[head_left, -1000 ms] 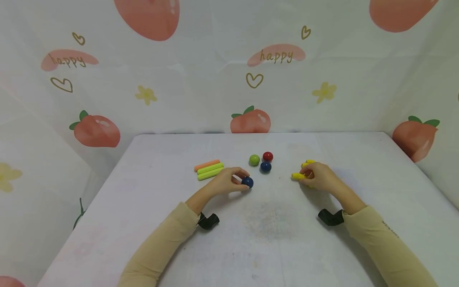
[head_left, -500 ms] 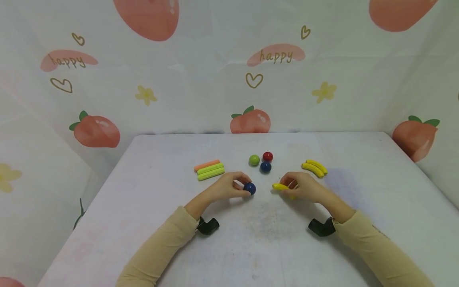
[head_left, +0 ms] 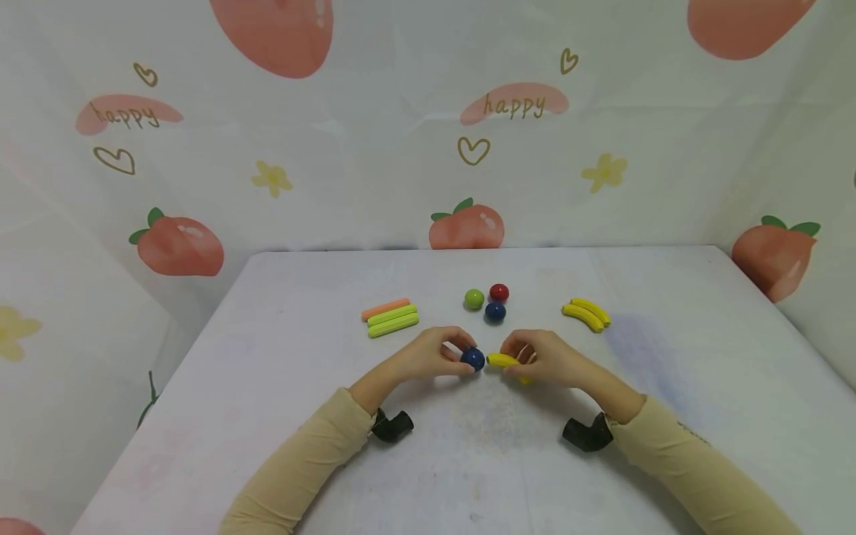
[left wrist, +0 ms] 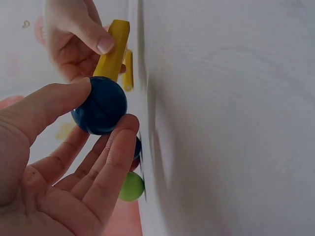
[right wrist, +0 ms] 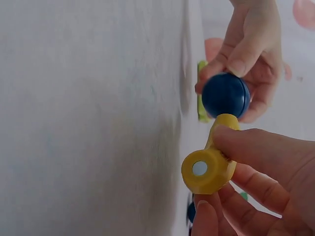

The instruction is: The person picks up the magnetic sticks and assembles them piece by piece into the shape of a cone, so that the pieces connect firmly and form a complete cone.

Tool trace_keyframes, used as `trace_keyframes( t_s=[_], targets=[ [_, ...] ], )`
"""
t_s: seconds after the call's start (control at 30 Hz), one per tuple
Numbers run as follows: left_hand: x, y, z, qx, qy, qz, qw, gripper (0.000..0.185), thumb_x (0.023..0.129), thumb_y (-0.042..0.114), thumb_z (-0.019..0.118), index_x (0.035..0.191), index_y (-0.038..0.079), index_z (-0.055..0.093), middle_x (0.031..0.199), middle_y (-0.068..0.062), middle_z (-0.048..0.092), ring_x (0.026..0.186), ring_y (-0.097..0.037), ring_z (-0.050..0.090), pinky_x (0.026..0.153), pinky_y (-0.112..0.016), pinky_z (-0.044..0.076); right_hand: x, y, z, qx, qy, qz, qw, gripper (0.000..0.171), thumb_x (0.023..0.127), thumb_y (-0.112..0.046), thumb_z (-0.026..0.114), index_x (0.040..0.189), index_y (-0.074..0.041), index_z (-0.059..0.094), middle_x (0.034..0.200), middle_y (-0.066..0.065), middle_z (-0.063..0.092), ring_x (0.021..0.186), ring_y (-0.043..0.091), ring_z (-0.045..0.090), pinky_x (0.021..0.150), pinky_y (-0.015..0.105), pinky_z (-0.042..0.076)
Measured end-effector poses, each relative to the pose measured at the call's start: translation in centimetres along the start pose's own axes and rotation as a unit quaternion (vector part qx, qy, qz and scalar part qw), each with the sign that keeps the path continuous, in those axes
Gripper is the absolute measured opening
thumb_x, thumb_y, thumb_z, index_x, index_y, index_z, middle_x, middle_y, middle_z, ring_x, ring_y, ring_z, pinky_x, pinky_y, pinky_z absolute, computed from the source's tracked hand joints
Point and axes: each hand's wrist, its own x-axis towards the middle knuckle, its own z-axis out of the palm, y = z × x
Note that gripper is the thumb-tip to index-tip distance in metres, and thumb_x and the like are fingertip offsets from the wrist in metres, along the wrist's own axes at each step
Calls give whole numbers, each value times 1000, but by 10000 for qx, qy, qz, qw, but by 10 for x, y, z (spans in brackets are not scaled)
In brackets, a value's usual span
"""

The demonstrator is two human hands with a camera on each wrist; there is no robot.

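Note:
Between its thumb and fingers my left hand (head_left: 433, 352) pinches a shiny dark blue ball (head_left: 473, 360), just above the table. Facing it, my right hand (head_left: 550, 358) pinches a yellow curved rod (head_left: 501, 360), partly hidden by the fingers. A round silvery disc (right wrist: 199, 168) sits in the rod's near end in the right wrist view. The rod's other end points at the blue ball (right wrist: 225, 95); a thin gap shows in the head view, though the wrist views overlap them, so contact is hard to tell.
Behind the hands lie a green ball (head_left: 474, 299), a red ball (head_left: 498, 292) and a second blue ball (head_left: 495, 312). Two yellow curved rods (head_left: 586, 315) rest at right. At left are an orange stick (head_left: 386, 309) and two yellow-green sticks (head_left: 393, 321) on the white table (head_left: 301, 297).
My right hand has brought one yellow curved rod leftward and nearer, away from the other two. The left hand with the blue ball has shifted slightly right and nearer.

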Motion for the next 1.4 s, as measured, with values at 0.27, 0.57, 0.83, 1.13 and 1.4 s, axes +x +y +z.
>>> trace_keyframes(
  t_s=[0.27, 0.57, 0.83, 1.13, 1.4],
  targets=[
    [-1, 1, 3, -18, -66, 67, 10000, 33, 80, 14, 69, 110, 9, 57, 110, -11, 60, 89, -16, 65, 79, -24, 52, 0, -3, 4, -57, -27, 31, 10000, 24, 80, -17, 69, 98, -6, 58, 88, 4, 61, 76, 12, 55, 68, 22, 50],
    [0, 0, 3, 144, -235, 117, 9996, 33, 81, 13, 68, 111, 8, 57, 111, -12, 60, 86, -13, 63, 77, -22, 51, -1, -4, 8, 16, -217, 6, 9998, 26, 80, -19, 69, 99, -6, 57, 84, 4, 60, 71, 11, 52, 63, 20, 47],
    [0, 2, 3, 444, -325, 113, 9984, 33, 81, 12, 67, 112, 7, 57, 111, -12, 61, 74, -8, 56, 68, -17, 46, -1, -4, 10, -92, -369, -118, 9992, 26, 81, -21, 68, 99, -6, 57, 83, 3, 59, 68, 9, 51, 61, 19, 46],
    [4, 8, 5, 569, -225, -9, 9981, 32, 82, 12, 66, 113, 8, 58, 112, -10, 60, 78, -10, 58, 72, -19, 49, 1, -5, 14, -52, -504, -15, 9987, 28, 83, -25, 65, 101, -5, 60, 79, 0, 58, 68, 9, 51, 62, 19, 45],
    [10, 7, 9, 508, -116, 51, 9986, 30, 81, 11, 67, 109, 6, 58, 105, -11, 62, 88, -17, 64, 78, -22, 52, 0, -6, 15, 614, -558, 99, 9965, 42, 83, -23, 66, 114, -1, 46, 78, 2, 63, 62, 11, 58, 60, 21, 50]
  ],
)
